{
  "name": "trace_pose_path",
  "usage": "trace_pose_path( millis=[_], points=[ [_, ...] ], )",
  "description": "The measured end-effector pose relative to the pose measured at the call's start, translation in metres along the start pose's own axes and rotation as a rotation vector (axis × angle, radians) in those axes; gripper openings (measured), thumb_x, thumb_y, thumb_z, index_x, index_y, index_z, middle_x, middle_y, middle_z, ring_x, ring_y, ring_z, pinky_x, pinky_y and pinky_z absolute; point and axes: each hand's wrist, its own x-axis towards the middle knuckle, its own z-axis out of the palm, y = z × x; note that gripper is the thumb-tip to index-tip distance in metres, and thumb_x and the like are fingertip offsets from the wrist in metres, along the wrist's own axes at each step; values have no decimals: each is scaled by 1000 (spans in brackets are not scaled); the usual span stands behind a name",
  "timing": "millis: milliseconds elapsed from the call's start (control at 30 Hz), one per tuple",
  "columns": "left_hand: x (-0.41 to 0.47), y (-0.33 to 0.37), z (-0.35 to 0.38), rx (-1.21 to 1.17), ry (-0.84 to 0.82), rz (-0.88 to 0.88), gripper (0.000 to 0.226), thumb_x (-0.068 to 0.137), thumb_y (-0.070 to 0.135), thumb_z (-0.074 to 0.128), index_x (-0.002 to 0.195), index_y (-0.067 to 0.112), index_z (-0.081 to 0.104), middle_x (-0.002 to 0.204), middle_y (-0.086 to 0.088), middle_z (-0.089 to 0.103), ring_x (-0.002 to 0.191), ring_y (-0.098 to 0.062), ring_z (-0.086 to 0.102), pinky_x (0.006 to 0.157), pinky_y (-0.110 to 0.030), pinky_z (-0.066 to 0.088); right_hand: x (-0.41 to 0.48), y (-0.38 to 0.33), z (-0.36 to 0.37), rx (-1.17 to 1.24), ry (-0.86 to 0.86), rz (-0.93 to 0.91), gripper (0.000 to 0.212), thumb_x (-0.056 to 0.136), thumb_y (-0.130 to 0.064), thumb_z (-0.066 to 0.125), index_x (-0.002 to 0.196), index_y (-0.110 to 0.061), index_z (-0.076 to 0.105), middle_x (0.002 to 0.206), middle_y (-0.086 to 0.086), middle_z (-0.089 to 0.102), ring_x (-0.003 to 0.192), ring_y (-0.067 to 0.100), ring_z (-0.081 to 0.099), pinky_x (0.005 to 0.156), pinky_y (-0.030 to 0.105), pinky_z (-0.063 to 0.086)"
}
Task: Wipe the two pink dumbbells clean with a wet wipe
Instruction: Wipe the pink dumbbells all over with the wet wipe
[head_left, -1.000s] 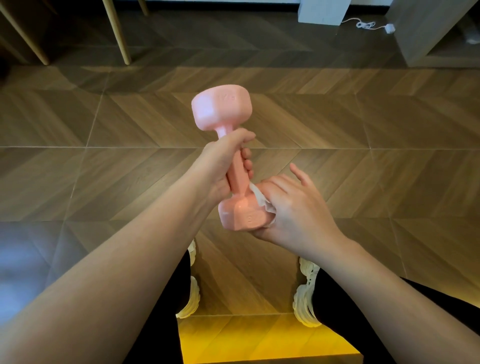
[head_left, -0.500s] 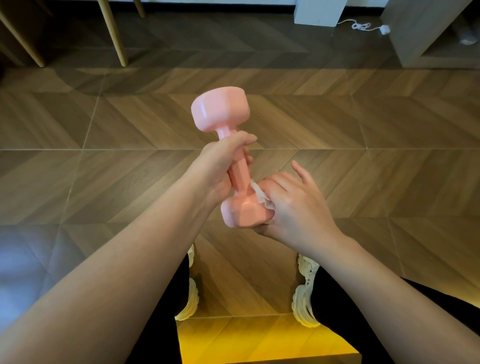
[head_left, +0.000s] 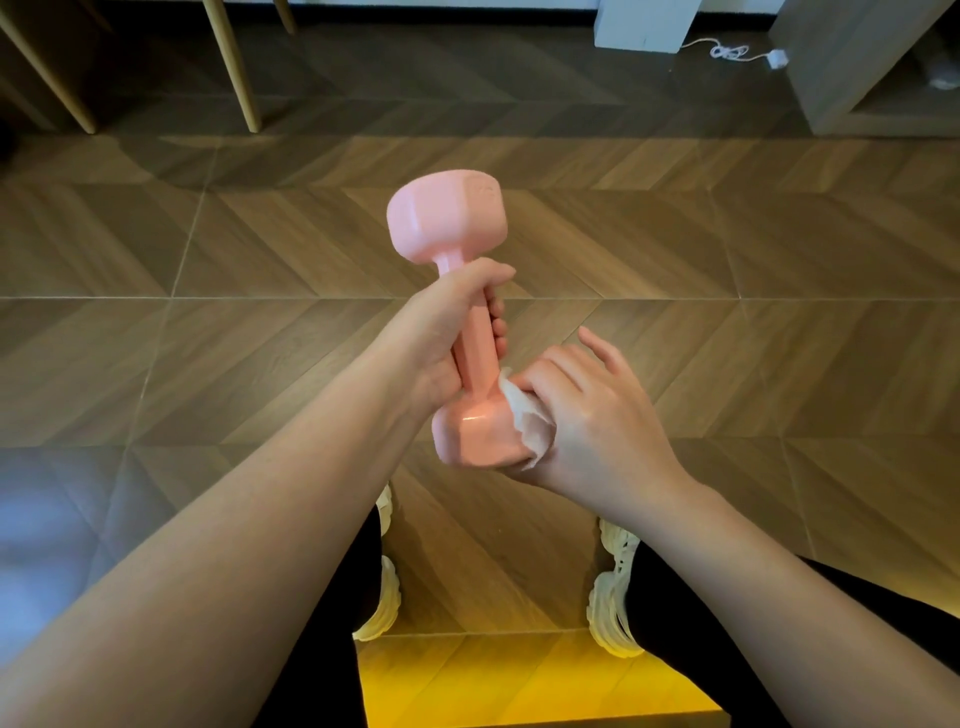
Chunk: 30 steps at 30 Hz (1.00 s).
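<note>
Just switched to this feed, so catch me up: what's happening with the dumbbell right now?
A person holds one pink dumbbell up off the floor, the left hand wrapped around its handle. The right hand presses a white wet wipe against the lower head, wiping it. No second dumbbell is in view.

- The dumbbell (head_left: 470, 332) is pink all over, with a shiny light spot on its lower end.
- The wet wipe (head_left: 524, 421), pressed on the lower end of the dumbbell, is white.
- The floor (head_left: 727, 291) behind the dumbbell is brown wood with a zigzag pattern and thin pale lines.
- Far below the dumbbell, the floor glows yellow (head_left: 519, 680).
- To the left of the dumbbell, the floor looks bluish grey (head_left: 47, 519).
- The shoes (head_left: 613, 597) under the dumbbell are cream white.
- The trousers (head_left: 727, 649) are black.
- Far above the dumbbell, the chair legs (head_left: 234, 62) are light yellow wood.
- The cable (head_left: 732, 52) up on the right of the dumbbell is white.
</note>
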Motion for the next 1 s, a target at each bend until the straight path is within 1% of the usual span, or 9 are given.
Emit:
trace_pose_path(
  millis=[67, 200, 333, 400, 567, 667, 767, 867, 1000],
  points=[
    [1, -2, 0, 24, 4, 4, 29, 87, 23, 66, 64, 20, 50, 54, 5, 47, 46, -10, 43, 47, -21, 39, -2, -1, 2, 9, -53, 19, 34, 64, -26, 82, 90, -10, 67, 84, 0, 63, 85, 24, 64, 109, 52, 38],
    [2, -4, 0, 12, -8, 55, 33, 87, 18, 62, 60, 22, 45, 50, 6, 42, 42, -10, 38, 45, -21, 35, -3, -2, 1, 41, -142, 77, 47, 63, -32, 86, 101, -11, 68, 95, -2, 68, 97, 21, 65, 118, 53, 25],
    [1, 0, -2, -6, -18, 57, 31, 86, 18, 59, 62, 22, 41, 47, 8, 39, 39, -9, 35, 41, -17, 33, -1, -8, 2, 99, 9, 86, 40, 64, -30, 89, 87, -9, 63, 83, 0, 59, 82, 23, 61, 108, 51, 37],
    [1, 1, -3, 6, -22, 58, 30, 86, 19, 59, 63, 22, 40, 47, 8, 37, 39, -9, 33, 41, -18, 32, -2, -8, 4, 134, 33, 73, 41, 63, -29, 90, 86, -9, 63, 82, 1, 57, 80, 23, 60, 107, 46, 39],
    [-1, 1, 0, -11, -49, 60, 27, 88, 19, 58, 69, 20, 39, 46, 7, 36, 39, -10, 33, 41, -19, 32, -1, -2, 3, 265, -137, 119, 50, 68, -41, 84, 107, -14, 67, 98, -5, 64, 102, 17, 61, 116, 39, 26],
    [-1, -1, 3, -5, -16, 105, 19, 89, 16, 62, 74, 16, 51, 56, 2, 48, 48, -13, 43, 50, -24, 41, -2, -2, 3, 207, -31, 127, 49, 64, -41, 88, 97, -11, 66, 88, -9, 57, 91, 17, 60, 111, 42, 33],
    [0, -3, 6, 35, 25, 109, 10, 88, 11, 65, 84, 12, 57, 67, -1, 53, 57, -14, 51, 61, -29, 44, -2, -1, 2, 112, 34, 125, 53, 59, -39, 93, 91, -8, 64, 85, -2, 59, 85, 23, 62, 108, 46, 38],
    [1, -4, 4, 43, 49, 46, 12, 87, 16, 67, 87, 14, 55, 68, 0, 52, 55, -13, 49, 57, -28, 43, -3, -2, 1, 71, 18, 112, 53, 61, -40, 92, 98, -10, 69, 90, -1, 66, 91, 22, 64, 111, 52, 35],
    [1, -1, -1, 7, 7, 20, 22, 87, 23, 66, 73, 20, 49, 56, 5, 46, 44, -10, 42, 47, -21, 37, -2, -8, -1, 170, -25, 132, 54, 67, -45, 85, 109, -14, 70, 96, -6, 69, 98, 18, 65, 116, 56, 24]
  ],
)
